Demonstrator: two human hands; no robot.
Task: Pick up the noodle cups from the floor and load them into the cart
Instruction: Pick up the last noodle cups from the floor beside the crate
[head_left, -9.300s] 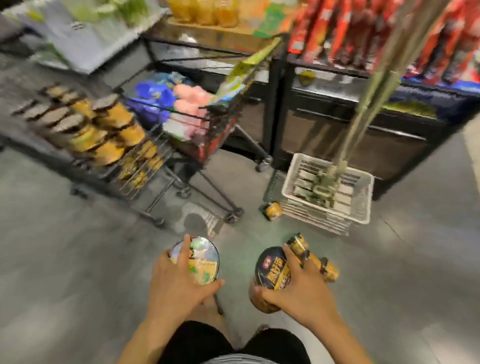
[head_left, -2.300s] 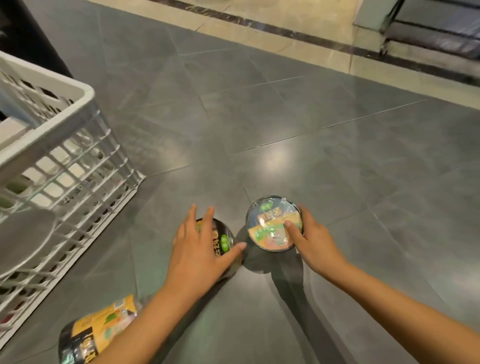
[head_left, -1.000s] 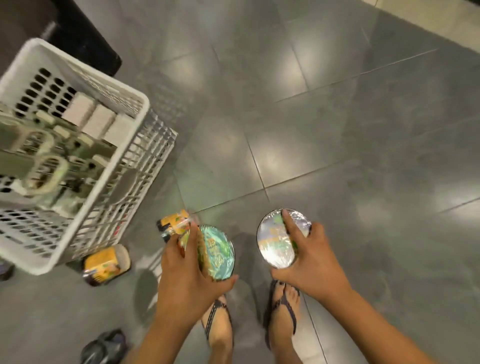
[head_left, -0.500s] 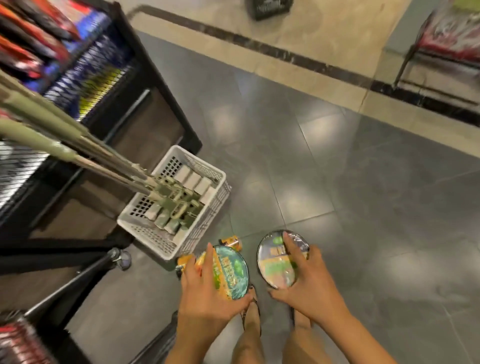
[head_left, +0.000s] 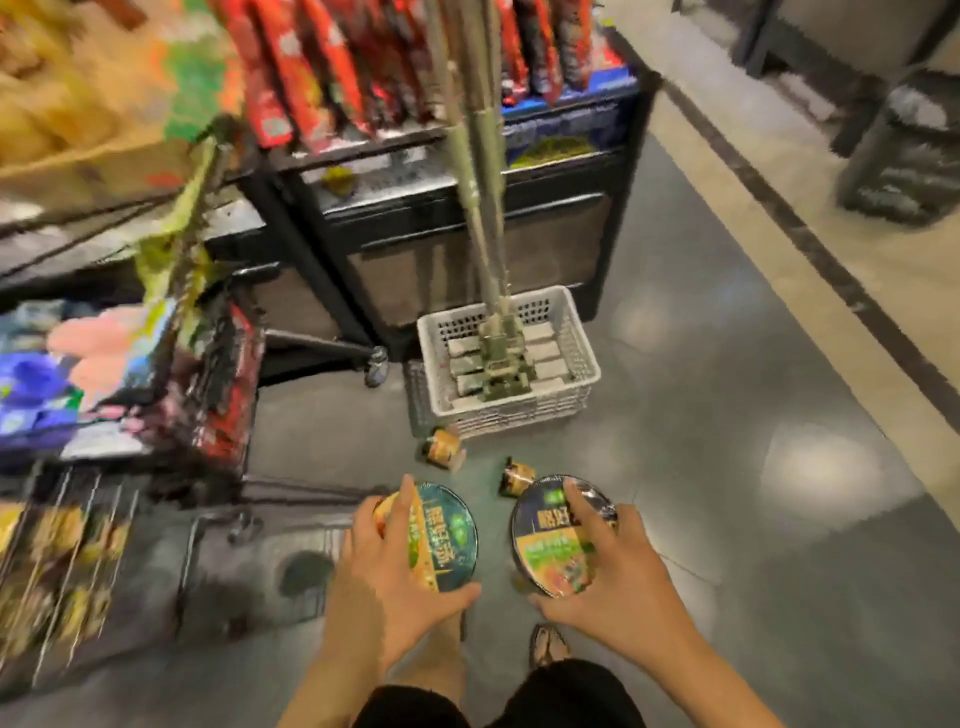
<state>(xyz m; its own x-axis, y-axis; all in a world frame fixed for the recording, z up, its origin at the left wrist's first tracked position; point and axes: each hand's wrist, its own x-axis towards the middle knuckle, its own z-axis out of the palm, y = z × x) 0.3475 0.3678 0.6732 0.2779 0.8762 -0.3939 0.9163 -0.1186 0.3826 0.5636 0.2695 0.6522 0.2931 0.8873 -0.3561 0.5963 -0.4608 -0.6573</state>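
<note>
Item, left hand (head_left: 384, 587): fingers spread and curled over the rim of a green-lidded noodle cup (head_left: 448, 535), thumb under its near edge, the cup tilted so that the lid faces the other hand. Item, right hand (head_left: 618, 587): the same spread grip on a dark-lidded noodle cup (head_left: 550, 543), forefinger lying across the lid, thumb at the near edge, lid tipped up toward the camera. Both cups are held clear of the grey floor (head_left: 727, 519), side by side and apart. Remaining stock: two noodle cups lying on their sides on the floor, one (head_left: 441, 448) ahead of the left hand, the other (head_left: 516, 475) just beyond the right hand, both short of a white plastic basket (head_left: 587, 374). Destination: wire cart (head_left: 67, 545), well to the left of the left hand and blurred; the yellow packs on its lower rack are probably cups already loaded. Handling, as judged: light, dry contents, so one hand per cup is enough; thin walls likely to dent under a hard squeeze; the glossy wrap may slip; the lid is the weak part and should not be pressed in. Best hold: across the wide top rim, fingers on one side and thumb opposite, or round the wall just below the rim
</note>
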